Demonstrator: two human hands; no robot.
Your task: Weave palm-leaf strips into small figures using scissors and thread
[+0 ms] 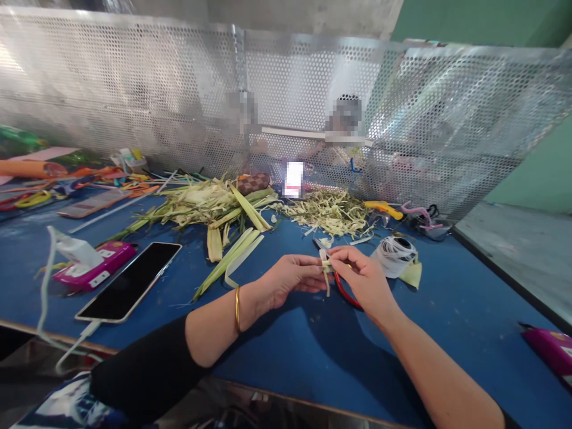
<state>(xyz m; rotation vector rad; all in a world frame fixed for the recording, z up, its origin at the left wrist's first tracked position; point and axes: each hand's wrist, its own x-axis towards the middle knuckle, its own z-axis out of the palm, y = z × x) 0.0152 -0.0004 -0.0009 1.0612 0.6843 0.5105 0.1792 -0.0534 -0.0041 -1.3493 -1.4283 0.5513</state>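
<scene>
My left hand (295,275) and my right hand (361,275) meet above the blue table. Pinched between their fingertips is a small pale strip of husk (326,280), one end hanging down. Its exact shape is partly hidden by the fingers. Under my right hand lie red-handled scissors (345,293), their dark blades pointing away from me. Long green-and-pale husk leaves (232,259) rest to the left of my left hand. Beyond the hands is a heap of shredded husk strips (330,211). A larger pile of husks (196,202) spreads at the back left.
A phone (129,283) with a white cable and a magenta power strip (96,268) lie at left. On the right stand a white roll (395,256) and a yellow-handled tool (383,209). A perforated metal screen (304,77) runs along the back, with people behind it.
</scene>
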